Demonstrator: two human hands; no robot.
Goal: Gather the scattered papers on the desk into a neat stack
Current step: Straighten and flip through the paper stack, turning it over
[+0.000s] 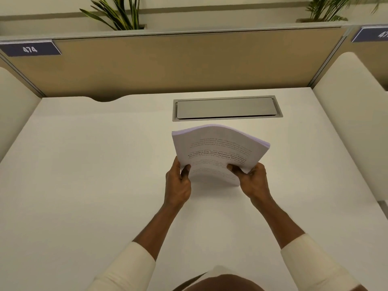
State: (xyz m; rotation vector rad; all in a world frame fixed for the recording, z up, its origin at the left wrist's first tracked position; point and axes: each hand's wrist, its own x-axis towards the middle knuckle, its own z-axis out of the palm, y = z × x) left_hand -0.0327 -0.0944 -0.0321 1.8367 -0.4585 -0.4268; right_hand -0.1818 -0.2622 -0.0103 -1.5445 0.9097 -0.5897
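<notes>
A stack of white printed papers (218, 150) stands on edge on the white desk (94, 175), near the middle. Its top curves back and away from me, and the printed text reads upside down. My left hand (178, 181) grips the stack's lower left side, thumb on the front sheet. My right hand (252, 179) grips the lower right side the same way. The stack's bottom edge rests on or just above the desk surface; I cannot tell which.
A grey metal cable hatch (226, 109) is set in the desk just behind the papers. A tan partition (168, 64) with a "474" label (30, 49) closes off the back. White side dividers (357, 122) flank the desk. Plants (119, 13) sit above the partition.
</notes>
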